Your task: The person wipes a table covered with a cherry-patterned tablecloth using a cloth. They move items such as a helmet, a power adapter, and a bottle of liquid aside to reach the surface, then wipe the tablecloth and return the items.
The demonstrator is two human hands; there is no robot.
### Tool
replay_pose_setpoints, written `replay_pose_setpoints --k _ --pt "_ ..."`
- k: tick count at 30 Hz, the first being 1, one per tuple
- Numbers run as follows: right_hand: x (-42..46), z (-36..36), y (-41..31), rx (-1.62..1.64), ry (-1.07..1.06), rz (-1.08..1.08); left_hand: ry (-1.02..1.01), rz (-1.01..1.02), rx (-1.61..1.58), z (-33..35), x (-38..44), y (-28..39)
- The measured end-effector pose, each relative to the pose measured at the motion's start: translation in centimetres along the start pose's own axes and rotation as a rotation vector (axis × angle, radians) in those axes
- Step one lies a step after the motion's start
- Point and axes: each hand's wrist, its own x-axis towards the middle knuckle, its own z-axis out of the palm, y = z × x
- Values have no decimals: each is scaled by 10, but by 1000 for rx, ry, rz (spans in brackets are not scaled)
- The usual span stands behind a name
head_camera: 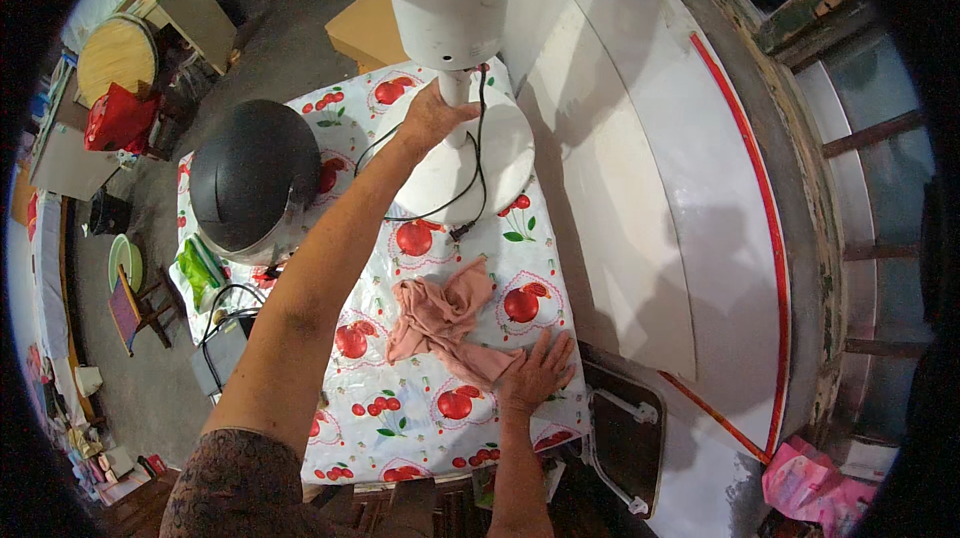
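Note:
My left hand [435,117] is wrapped around the thin white stem [454,91] of a standing appliance. Its white cylindrical body [448,9] rises above the stem, and a round white base [502,155] rests on the table. A black power cord [480,170] loops down over that base, its plug lying just past the rim. My right hand [536,373] lies palm down with fingers spread on the tablecloth [420,433], which has a pomegranate and cherry print. Beside its thumb, touching the hand, is the end of a crumpled pink cloth [450,313].
A black domed appliance [255,174] stands at the table's left, with a green packet [199,268] and a grey box with cables [221,354] nearby. A white wall panel [615,185] borders the right side. A folding chair [626,433] leans there. Behind is a cardboard box [367,31].

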Motion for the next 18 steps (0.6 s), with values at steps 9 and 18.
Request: replay_pose_setpoints --k 9,18 --pt "-2 -6 -14 74 18 -57 183 241 24 29 -16 -51" --pt "-2 -2 -6 3 0 -24 194 117 113 62 -77 14"
